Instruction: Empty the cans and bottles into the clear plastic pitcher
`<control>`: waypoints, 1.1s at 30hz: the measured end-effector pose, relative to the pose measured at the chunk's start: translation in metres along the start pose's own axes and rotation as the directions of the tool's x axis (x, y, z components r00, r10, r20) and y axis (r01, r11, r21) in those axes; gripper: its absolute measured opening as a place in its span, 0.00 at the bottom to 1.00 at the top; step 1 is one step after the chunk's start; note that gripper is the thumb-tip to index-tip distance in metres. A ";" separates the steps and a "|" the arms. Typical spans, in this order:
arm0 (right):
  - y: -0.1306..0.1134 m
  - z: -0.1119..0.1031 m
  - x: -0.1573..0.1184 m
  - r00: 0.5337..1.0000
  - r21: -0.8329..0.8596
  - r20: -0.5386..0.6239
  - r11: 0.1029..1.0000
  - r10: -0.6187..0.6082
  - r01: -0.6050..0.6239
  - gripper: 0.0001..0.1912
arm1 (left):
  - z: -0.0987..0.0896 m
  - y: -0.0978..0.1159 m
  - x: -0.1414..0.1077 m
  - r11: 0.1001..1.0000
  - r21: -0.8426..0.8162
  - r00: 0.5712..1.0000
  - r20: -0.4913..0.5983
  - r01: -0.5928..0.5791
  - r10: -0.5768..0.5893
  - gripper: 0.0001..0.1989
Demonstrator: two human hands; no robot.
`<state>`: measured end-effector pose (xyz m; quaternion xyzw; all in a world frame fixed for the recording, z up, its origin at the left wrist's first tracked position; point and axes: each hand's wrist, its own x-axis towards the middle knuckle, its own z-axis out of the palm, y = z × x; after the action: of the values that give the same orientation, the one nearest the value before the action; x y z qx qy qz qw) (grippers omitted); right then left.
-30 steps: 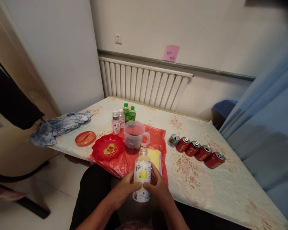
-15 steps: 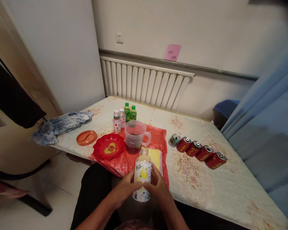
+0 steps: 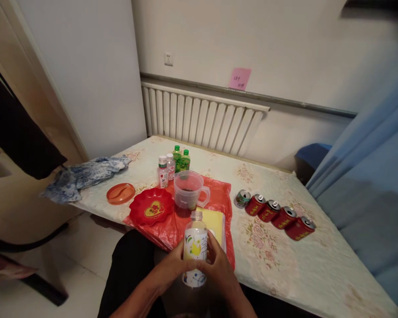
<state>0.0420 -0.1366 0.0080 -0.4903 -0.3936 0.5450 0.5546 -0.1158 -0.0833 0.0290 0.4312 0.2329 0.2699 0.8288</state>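
A drink bottle (image 3: 195,245) with a white, lemon-printed label stands upright between my hands at the near table edge; its neck looks uncapped. My left hand (image 3: 173,266) wraps the left side of it, and my right hand (image 3: 220,261) grips the right side, thumbs meeting across the label. Beside my right fingers shows a small white round thing, perhaps a cap (image 3: 212,232); whether it is held, I cannot tell. Just beyond the bottle lies a yellow sheet or cloth (image 3: 214,217) on a red plastic sheet (image 3: 215,190). A clear jug (image 3: 188,187) holds some dark liquid.
Left of the jug are a scalloped red dish (image 3: 151,206) and an orange lid (image 3: 120,194). Behind stand white-capped bottles (image 3: 163,174) and green-capped bottles (image 3: 185,162). To the right, a small can (image 3: 242,199) and several red cans (image 3: 268,210) form a row.
The view has tilted up slightly, so everything sits a little lower. The bottle has shifted slightly left in view, my thumbs have closed together across it, and the white round thing now shows.
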 end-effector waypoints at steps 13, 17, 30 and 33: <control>-0.063 -0.034 0.122 0.824 -0.348 -0.419 0.905 -0.382 0.243 0.23 | -0.039 -0.008 -0.004 0.996 -0.055 0.996 -0.067 -0.068 0.064 0.41; -0.072 -0.027 0.156 0.872 -0.400 -0.269 0.871 -0.409 0.285 0.20 | -0.048 -0.011 -0.007 0.995 -0.068 0.994 -0.090 -0.075 0.068 0.40; -0.071 0.008 0.184 0.886 -0.283 -0.300 0.920 -0.352 0.270 0.22 | -0.065 -0.003 -0.020 0.996 -0.032 0.980 -0.185 -0.080 0.073 0.43; -0.089 0.006 0.178 0.856 -0.271 -0.343 0.913 -0.387 0.304 0.22 | -0.072 -0.006 -0.020 0.996 0.004 0.972 -0.216 -0.089 0.088 0.42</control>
<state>0.0726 0.0476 0.0788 -0.5644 -0.4120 0.2837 0.6566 -0.1737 -0.0574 -0.0106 0.4067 0.3014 0.3525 0.7871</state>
